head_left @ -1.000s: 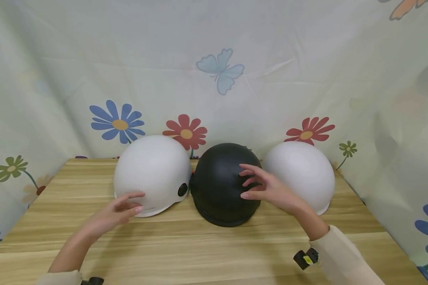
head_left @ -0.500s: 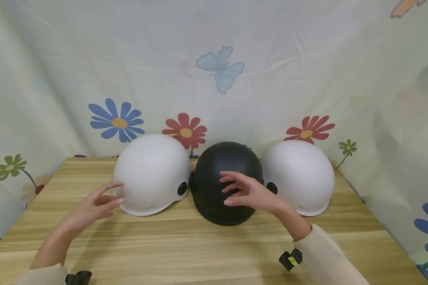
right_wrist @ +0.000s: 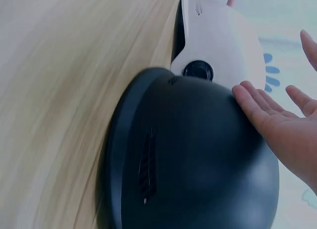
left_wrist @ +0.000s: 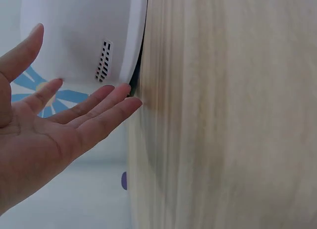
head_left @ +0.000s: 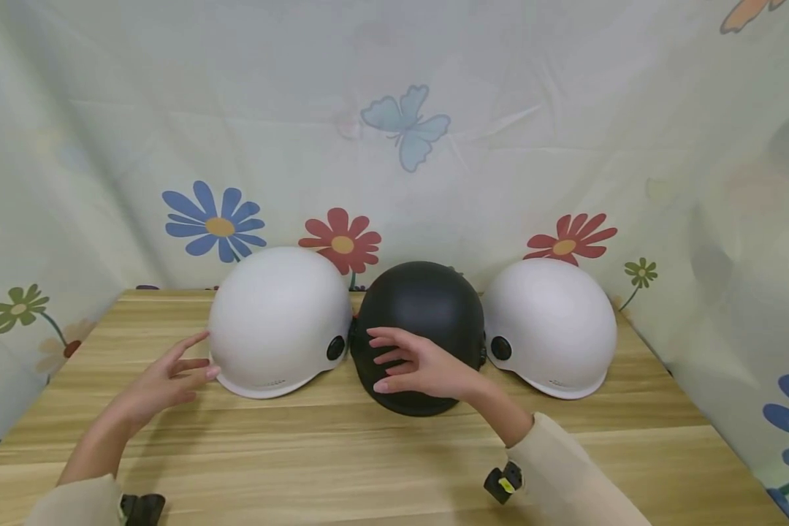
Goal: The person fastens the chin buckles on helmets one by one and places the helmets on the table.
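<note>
Pale floral fabric (head_left: 532, 95) hangs behind a worktop (head_left: 342, 467) of light, striped wood grain. At the left on its far part stands a smooth, rounded white helmet (head_left: 279, 314), dome upward, with a black disc (head_left: 336, 348) low on its right side. For handling it well, I judge that both palms should meet it low on opposite sides, with equal pressure, because such a smooth shell could slip.

At its left edge is the left hand (head_left: 154, 383), its fingers loosely extended and holding nothing; whether it touches the rim, I cannot tell. The right hand (head_left: 421, 365), also relaxed and gripping nothing, overlaps the round matt black helmet (head_left: 427, 299) just to the right; contact is not clear. Farther right stands a second smooth white helmet (head_left: 552, 321).
</note>
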Tool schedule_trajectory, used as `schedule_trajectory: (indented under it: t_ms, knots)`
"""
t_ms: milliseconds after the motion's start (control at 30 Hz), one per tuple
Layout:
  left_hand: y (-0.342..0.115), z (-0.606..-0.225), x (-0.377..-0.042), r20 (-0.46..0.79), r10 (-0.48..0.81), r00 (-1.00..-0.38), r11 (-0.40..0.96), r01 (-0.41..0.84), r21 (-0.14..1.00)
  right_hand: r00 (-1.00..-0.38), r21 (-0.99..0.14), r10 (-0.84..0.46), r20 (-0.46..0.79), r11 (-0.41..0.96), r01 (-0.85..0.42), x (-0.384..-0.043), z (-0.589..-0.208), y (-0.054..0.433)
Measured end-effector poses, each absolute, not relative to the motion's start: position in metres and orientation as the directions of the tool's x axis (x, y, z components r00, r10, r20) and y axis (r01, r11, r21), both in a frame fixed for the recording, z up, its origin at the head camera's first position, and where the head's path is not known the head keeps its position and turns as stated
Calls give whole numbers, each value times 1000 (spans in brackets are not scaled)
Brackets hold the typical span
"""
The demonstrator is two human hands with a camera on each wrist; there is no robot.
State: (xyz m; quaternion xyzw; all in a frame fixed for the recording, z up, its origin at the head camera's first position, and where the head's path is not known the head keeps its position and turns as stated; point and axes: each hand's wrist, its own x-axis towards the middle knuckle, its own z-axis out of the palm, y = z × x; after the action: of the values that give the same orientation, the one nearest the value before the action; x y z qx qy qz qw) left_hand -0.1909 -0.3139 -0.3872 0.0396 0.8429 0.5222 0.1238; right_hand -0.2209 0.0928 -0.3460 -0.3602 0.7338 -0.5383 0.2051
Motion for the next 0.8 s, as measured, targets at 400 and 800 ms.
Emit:
schedule_trajectory:
  t_ms: [400,800]
  knots:
    - [-320,-394,-200,-207,214,-955,449,-92,889,-693,-925,-721,18,251,-286,-225,-342,68]
    - [-321,-398,-207,-240,223,-945,459,-115,881,-723,-942,-690,15,233,-241,-235,-349,45]
